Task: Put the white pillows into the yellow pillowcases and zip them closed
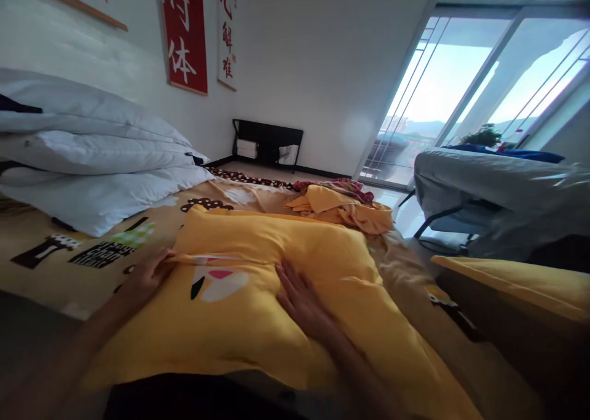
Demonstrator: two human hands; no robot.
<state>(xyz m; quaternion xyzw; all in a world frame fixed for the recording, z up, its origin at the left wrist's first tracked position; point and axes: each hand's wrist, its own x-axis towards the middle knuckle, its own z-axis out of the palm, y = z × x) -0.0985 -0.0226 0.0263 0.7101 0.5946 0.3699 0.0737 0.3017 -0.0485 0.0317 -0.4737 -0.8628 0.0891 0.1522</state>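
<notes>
A plump yellow pillow with a printed white, pink and black pattern lies in front of me on the bed. My left hand pinches a fold of its cover at the left side. Flat on the middle of the pillow rests my right hand, fingers stretched out, pressing a dent into it. Beneath is a tan patterned bed sheet.
White pillows are stacked at the left. Crumpled yellow cloth lies beyond the pillow. Another yellow cushion is at the right, near a covered piece of furniture. A low black stand is against the wall.
</notes>
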